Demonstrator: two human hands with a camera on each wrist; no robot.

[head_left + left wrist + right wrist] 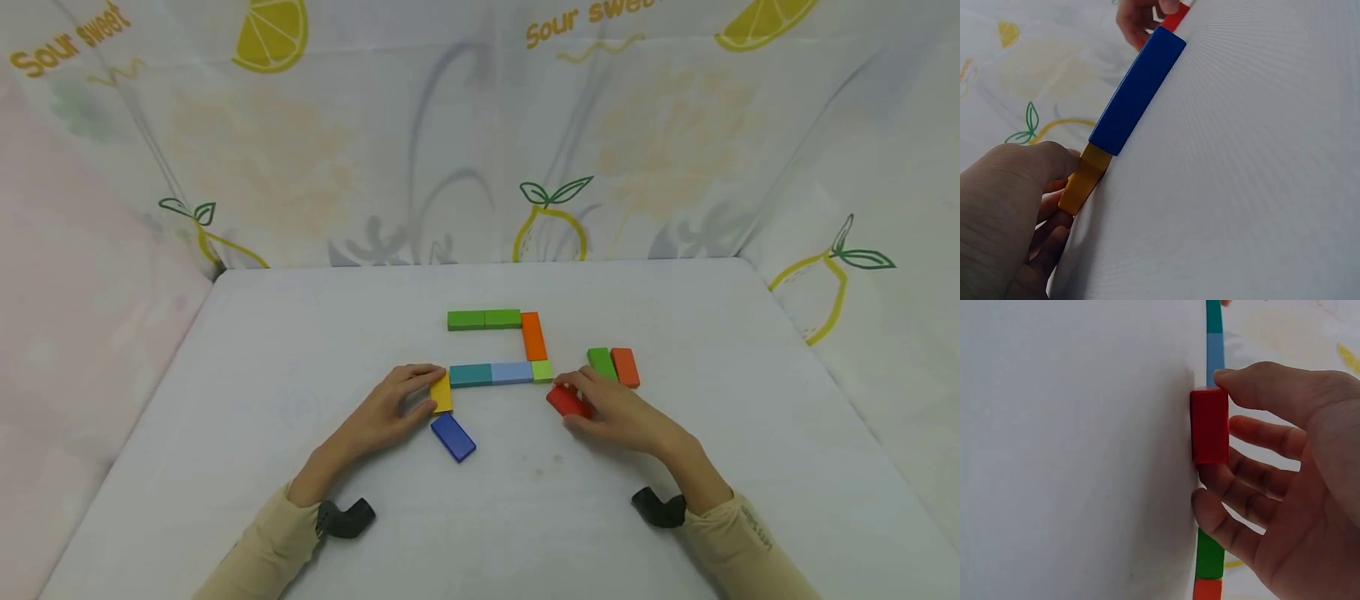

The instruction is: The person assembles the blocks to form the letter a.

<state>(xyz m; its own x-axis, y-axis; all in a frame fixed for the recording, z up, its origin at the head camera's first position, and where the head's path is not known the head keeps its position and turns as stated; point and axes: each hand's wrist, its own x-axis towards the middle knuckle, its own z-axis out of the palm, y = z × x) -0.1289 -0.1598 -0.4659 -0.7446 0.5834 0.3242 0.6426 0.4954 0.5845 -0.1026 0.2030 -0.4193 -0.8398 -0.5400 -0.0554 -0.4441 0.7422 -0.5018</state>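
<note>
My left hand [384, 410] pinches a yellow block [442, 395] between thumb and fingers at the left end of a row. That row runs on through a teal block [470, 376], a light blue block [512, 372] and a small lime block [542, 372]. Just below the yellow block, a dark blue block [453, 437] lies slanted on the table. With thumb and fingers, my right hand [618, 412] grips a red block [566, 402], tilted, just below the lime block. The right wrist view shows the red block [1210, 427] close at the tabletop.
An orange block [533, 336] rises from the lime block to two green blocks [484, 319] lying end to end at the back. Beyond my right hand lie another green block [602, 363] and an orange-red block [626, 367]. A lemon-print cloth [465, 125] hangs behind the white table [300, 333].
</note>
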